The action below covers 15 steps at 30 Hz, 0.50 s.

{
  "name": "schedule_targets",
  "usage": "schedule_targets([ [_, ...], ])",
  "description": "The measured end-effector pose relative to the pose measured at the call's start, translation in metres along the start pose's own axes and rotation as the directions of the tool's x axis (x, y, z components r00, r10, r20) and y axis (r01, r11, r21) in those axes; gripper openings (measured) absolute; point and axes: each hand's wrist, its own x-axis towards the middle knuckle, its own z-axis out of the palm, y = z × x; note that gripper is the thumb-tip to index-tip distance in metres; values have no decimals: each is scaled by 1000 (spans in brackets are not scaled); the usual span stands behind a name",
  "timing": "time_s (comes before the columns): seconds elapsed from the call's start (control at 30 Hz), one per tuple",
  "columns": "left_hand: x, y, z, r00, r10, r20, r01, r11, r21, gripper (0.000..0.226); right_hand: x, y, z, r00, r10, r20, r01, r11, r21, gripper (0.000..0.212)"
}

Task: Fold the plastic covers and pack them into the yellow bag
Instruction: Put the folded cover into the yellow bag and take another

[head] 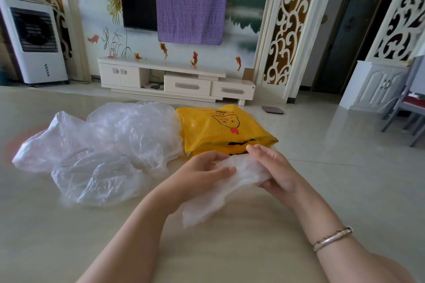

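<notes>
- A folded plastic cover is gripped between both hands just in front of the yellow bag, above the beige desk.
- The left hand is curled round the cover's left side, thumb laid across the top.
- The right hand is closed on the cover's right side, its fingers over the upper edge near the bag's mouth; a bracelet is worn on that wrist.
- The yellow bag, printed with a cartoon face, is seen lying flat on the desk.
- A heap of loose clear plastic covers is spread left of the bag, touching its left edge.
- Beyond the bag, a white TV cabinet is set against the wall.
</notes>
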Motion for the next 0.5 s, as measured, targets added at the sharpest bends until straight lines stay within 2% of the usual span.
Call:
schedule_targets([
  [0.1,0,1,-1,997,-10,-82,-7,979,-203,24,2,-2,-1,992,-8,-125,29,985,169,30],
  [0.17,3,-3,-1,979,-41,-200,-16,962,-274,24,2,-2,0,981,-69,-180,113,962,248,16],
  [0.2,5,-4,-1,961,-64,-270,-20,954,-298,25,2,1,2,969,-129,-211,167,970,175,9],
  [0.23,6,-5,-2,938,-88,-336,-20,952,-304,27,2,4,3,946,-220,-237,228,974,4,13],
  [0.27,6,-7,-2,912,-102,-398,-23,955,-297,30,3,9,5,909,-347,-231,290,925,-246,25],
  [0.3,6,-8,-3,888,-107,-447,-33,955,-296,33,2,13,7,862,-482,-158,353,793,-496,38],
  [0.33,6,-9,-5,874,-111,-473,-48,949,-312,36,3,17,11,810,-586,-28,422,614,-667,48],
  [0.37,7,-9,-6,868,-121,-481,-56,940,-337,38,4,20,15,764,-634,117,483,443,-755,56],
  [0.4,8,-10,-6,869,-136,-477,-55,930,-365,40,4,22,20,738,-632,235,525,318,-790,61],
  [0.43,9,-11,-6,870,-152,-468,-42,925,-378,41,3,22,26,730,-607,314,545,240,-803,60],
  [0.5,10,-11,-4,871,-172,-459,-11,930,-368,44,-1,20,34,730,-576,368,557,188,-809,47],
])
